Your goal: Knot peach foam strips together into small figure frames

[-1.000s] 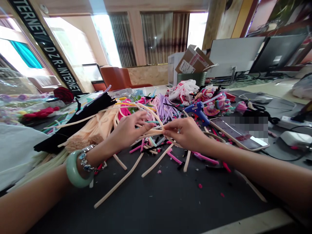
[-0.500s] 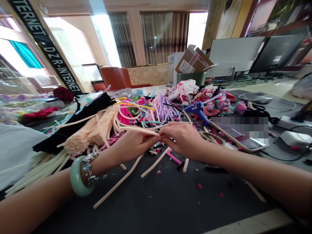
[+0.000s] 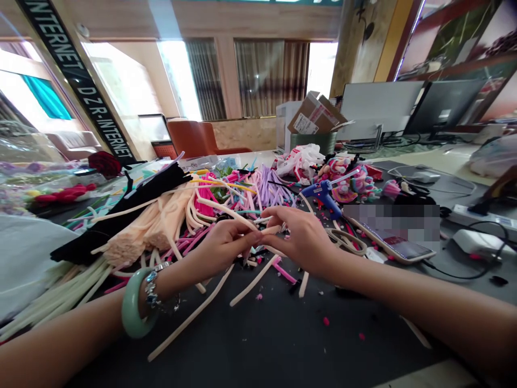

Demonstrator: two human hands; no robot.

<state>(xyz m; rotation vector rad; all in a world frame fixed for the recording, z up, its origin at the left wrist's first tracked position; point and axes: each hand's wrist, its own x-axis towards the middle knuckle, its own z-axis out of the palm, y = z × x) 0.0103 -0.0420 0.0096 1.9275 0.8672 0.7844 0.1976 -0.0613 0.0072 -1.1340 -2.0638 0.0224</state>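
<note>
A cream pipe cleaner (image 3: 228, 210) runs from the upper left into my fingers above the dark table. My left hand (image 3: 220, 245) pinches it between thumb and forefinger, near its end. From the other side, my right hand (image 3: 305, 237) has thumb and fingers curled about the short end that sticks out past the left fingertips. Loose cream pipe cleaners (image 3: 191, 312) lie below the hands, with a short pink piece (image 3: 286, 271) by them. Close to the left hand is a thick bundle of peach pipe cleaners (image 3: 139, 231).
Behind my right hand lie a blue glue gun (image 3: 325, 198) and a phone (image 3: 393, 237) with a cable. A black bundle (image 3: 121, 215) crosses the left side. Lilac pipe cleaners (image 3: 272, 186) and a white plastic bag (image 3: 301, 160) are farther back. Pink scraps dot the table (image 3: 283, 339).
My right fingers have opened a little and shifted, so the end of the pipe cleaner shows between the hands. The view has tilted slightly upward.
</note>
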